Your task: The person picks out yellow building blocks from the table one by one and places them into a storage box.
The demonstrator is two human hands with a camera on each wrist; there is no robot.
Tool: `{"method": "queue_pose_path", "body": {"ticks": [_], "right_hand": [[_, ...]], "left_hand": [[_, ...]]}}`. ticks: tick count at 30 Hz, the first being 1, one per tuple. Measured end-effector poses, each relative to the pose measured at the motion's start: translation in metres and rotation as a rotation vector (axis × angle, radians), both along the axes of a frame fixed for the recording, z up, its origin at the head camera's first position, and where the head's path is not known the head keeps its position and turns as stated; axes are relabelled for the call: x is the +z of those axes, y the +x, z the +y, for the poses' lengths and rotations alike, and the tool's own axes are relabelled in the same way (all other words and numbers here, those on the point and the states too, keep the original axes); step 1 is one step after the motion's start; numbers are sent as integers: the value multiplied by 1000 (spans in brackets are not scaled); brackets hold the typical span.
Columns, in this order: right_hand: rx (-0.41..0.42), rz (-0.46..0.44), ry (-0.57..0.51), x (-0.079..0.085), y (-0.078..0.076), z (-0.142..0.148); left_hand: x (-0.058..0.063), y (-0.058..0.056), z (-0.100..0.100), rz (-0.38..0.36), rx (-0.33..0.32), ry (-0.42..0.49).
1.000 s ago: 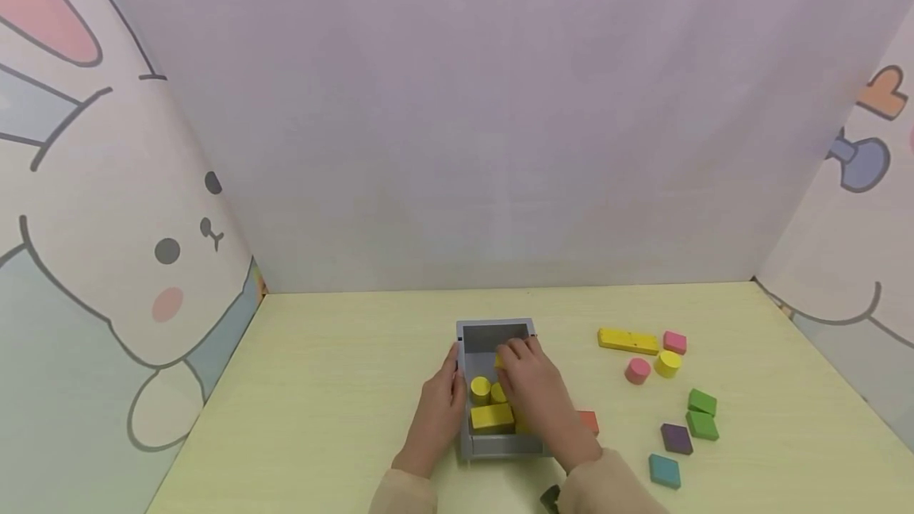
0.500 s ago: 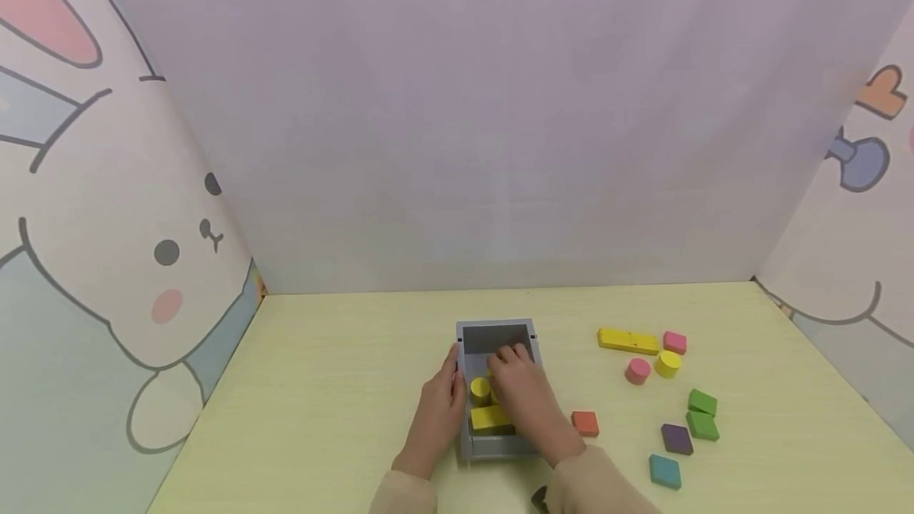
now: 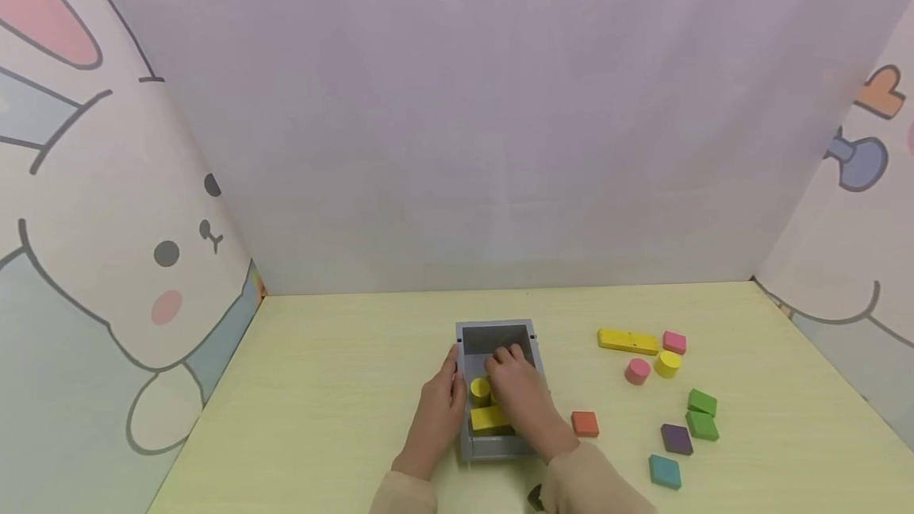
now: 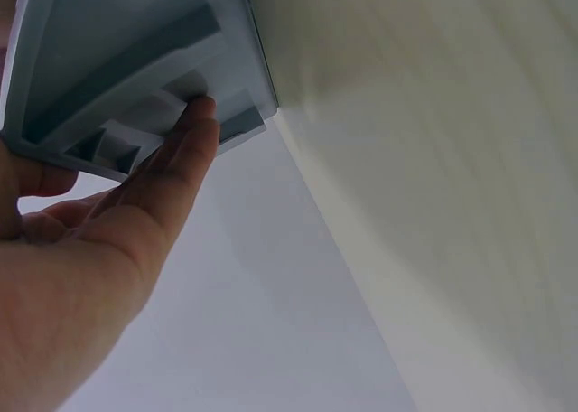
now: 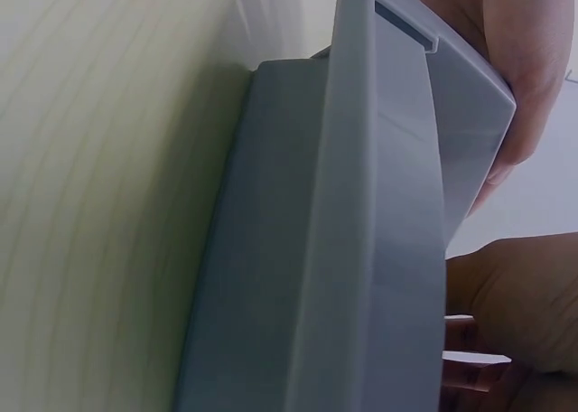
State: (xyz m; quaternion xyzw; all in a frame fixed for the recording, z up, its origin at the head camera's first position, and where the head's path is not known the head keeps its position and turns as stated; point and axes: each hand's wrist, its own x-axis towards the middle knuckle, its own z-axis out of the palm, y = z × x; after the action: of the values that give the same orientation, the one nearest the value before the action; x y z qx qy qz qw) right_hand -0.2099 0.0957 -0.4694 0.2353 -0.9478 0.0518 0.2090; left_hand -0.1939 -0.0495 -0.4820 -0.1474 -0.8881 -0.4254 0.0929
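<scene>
A grey box (image 3: 493,446) with raised walls stands on the table, holding yellow blocks. My left hand (image 3: 437,415) rests along its left wall; in the left wrist view its fingers (image 4: 172,163) lie fairly straight on the box's outside. My right hand (image 3: 524,395) reaches into the box from the right, fingers bent down. Its fingertips' contact is hidden, so whether it holds a block cannot be told. A yellow cylinder (image 3: 480,391) stands left of the right hand, and a yellow rectangular block (image 3: 489,419) lies at the near end. The right wrist view shows mostly the box wall (image 5: 402,204).
Right of the box lies a red block (image 3: 585,423). Further right are a long yellow block (image 3: 628,341), pink cylinder (image 3: 638,371), yellow cylinder (image 3: 667,364), pink block (image 3: 674,342), two green blocks (image 3: 703,425), purple block (image 3: 677,439) and teal block (image 3: 665,471).
My right hand has shifted left and lower inside the box, and the yellow piece seen earlier at its fingertips is now hidden. The red block has come into fuller view. My left hand stays put.
</scene>
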Motion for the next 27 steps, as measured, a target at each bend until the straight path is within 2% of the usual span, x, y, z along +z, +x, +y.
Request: {"method": "queue_pose_path", "body": {"ticks": [7,18,27], "right_hand": [[-2,-21,53,0,0,-1],[21,-68,43,-7,-2,-1],[21,-71,41,-10,-4,-2]], "left_hand": [[-1,1,0,10,-4,15],[-3,-1,1,23,-13,-1],[-2,0,0,18,-8,13]]}}
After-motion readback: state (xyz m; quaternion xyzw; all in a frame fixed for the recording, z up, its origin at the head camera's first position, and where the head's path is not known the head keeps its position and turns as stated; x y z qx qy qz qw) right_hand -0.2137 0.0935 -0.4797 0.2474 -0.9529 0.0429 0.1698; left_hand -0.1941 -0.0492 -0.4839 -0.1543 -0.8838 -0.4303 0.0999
